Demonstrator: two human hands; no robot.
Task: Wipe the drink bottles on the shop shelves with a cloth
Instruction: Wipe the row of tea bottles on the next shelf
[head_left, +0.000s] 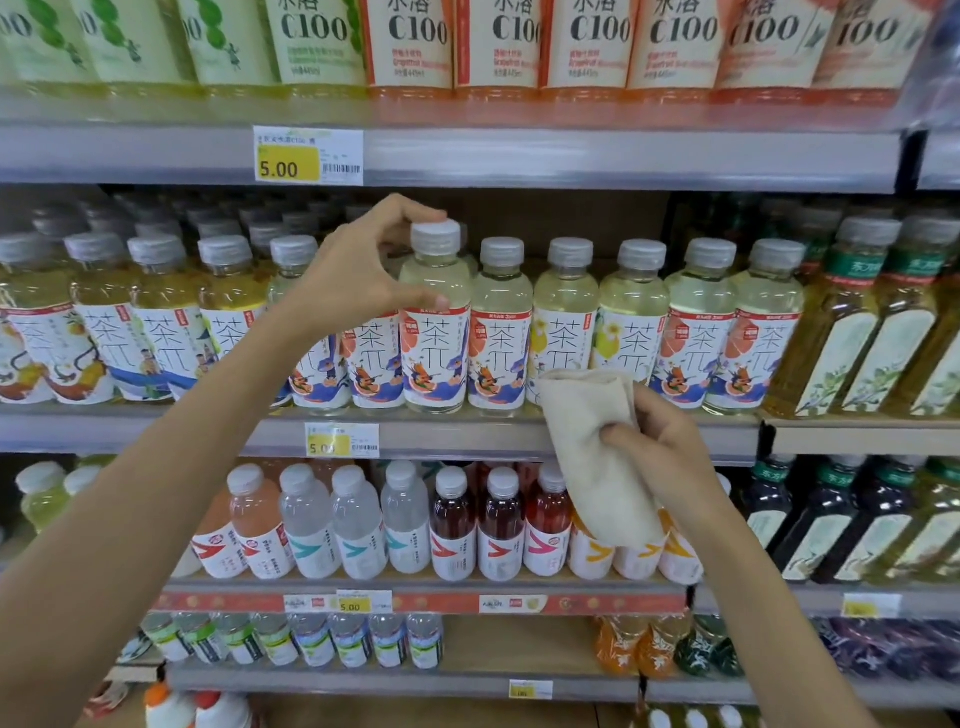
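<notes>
My left hand (358, 270) curls round the neck and shoulder of a pale tea bottle (436, 332) with a grey cap, which stands in the front row of the middle shelf (156, 431). The thumb sits on the bottle's shoulder and the fingers arch over toward the cap. Lower right, my right hand (660, 441) grips a folded beige cloth (592, 447), held in front of the shelf edge and apart from the bottles. More tea bottles (631, 322) of the same kind line the row on both sides.
C100 bottles (410, 41) fill the shelf above, with a 5.00 price tag (307, 156) under them. Square green-capped tea bottles (852, 332) stand at the right. Lower shelves hold small vitamin drink bottles (358, 525) and more drinks below.
</notes>
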